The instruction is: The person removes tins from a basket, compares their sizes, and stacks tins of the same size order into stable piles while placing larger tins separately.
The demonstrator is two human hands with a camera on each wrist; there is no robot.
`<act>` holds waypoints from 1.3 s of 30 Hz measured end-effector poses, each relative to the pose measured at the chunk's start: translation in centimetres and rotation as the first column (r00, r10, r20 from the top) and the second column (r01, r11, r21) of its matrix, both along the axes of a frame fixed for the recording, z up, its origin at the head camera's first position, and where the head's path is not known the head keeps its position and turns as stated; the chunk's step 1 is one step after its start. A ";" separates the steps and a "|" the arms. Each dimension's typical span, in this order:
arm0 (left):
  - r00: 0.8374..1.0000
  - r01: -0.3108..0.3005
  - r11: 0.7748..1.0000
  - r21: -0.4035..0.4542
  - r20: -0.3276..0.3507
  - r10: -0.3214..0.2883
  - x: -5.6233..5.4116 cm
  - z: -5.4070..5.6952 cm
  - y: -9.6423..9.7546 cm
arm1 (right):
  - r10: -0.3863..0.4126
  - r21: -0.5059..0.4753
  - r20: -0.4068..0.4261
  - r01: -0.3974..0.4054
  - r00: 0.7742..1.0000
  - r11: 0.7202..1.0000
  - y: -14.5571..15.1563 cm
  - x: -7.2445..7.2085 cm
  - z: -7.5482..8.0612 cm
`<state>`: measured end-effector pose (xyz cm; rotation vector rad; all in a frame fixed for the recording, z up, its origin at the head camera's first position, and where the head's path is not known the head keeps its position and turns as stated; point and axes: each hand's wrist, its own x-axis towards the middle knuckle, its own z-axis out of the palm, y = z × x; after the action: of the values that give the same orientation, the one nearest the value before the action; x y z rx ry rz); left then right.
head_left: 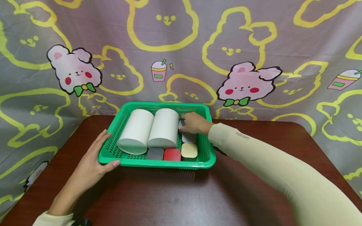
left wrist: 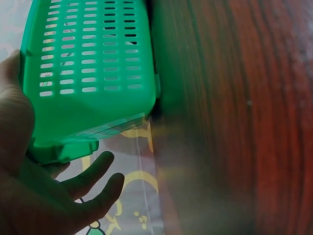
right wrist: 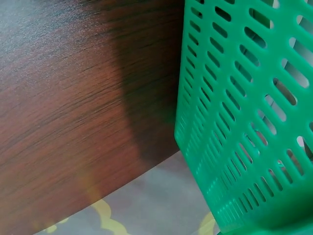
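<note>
A green plastic basket (head_left: pixel 158 164) sits on the table. My left hand (head_left: pixel 91 163) holds its near left corner, thumb on the front rim and fingers along the left side; the left wrist view shows this hand (left wrist: pixel 58 181) against the basket's outer wall (left wrist: pixel 98 107). My right hand (head_left: pixel 195 123) reaches over the right rim and pinches a small light grey block (head_left: pixel 182 124), partly hidden by the fingers. Just in front of that hand lies another grey-topped block (head_left: pixel 189 137). Two white paper rolls (head_left: pixel 137 127) lie side by side in the basket.
Along the basket's front stand a dark grey block (head_left: pixel 155 153), a red block (head_left: pixel 172 154) and a cream block (head_left: pixel 189 150). Beneath is a dark brown wooden table (head_left: pixel 169 194). A patterned curtain (head_left: pixel 181 62) hangs behind the table's far edge.
</note>
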<state>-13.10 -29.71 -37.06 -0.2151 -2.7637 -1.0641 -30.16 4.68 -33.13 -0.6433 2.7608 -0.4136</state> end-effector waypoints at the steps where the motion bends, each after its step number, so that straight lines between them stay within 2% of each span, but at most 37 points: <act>1: 1.000 0.000 1.000 -0.001 0.000 0.000 0.0 0.0 0.0 | 0.004 0.004 -0.003 -0.004 1.000 1.000 0.0 0.0 0.0; 12: 1.000 0.001 1.000 -0.008 0.002 -0.001 0.0 0.1 0.1 | 0.031 -0.025 -0.058 -0.033 0.998 0.999 0.3 -0.3 -0.3; 23: 1.000 0.007 1.000 0.014 0.003 -0.007 0.0 -0.1 0.0 | -0.013 -0.081 -0.111 0.004 0.994 0.997 0.5 0.0 0.0; 30: 1.000 0.010 1.000 0.027 -0.007 -0.009 0.0 0.0 0.1 | -0.031 -0.159 -0.139 0.009 0.990 0.987 0.8 0.5 0.7; 39: 1.000 -0.005 1.000 0.020 0.005 0.005 0.1 0.2 0.1 | -0.034 -0.283 -0.122 -0.002 0.992 0.959 2.0 1.1 2.2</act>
<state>-13.02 -29.61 -36.84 -0.2037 -2.7549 -1.0921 -29.06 6.70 -30.98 -0.7363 2.8522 -0.8096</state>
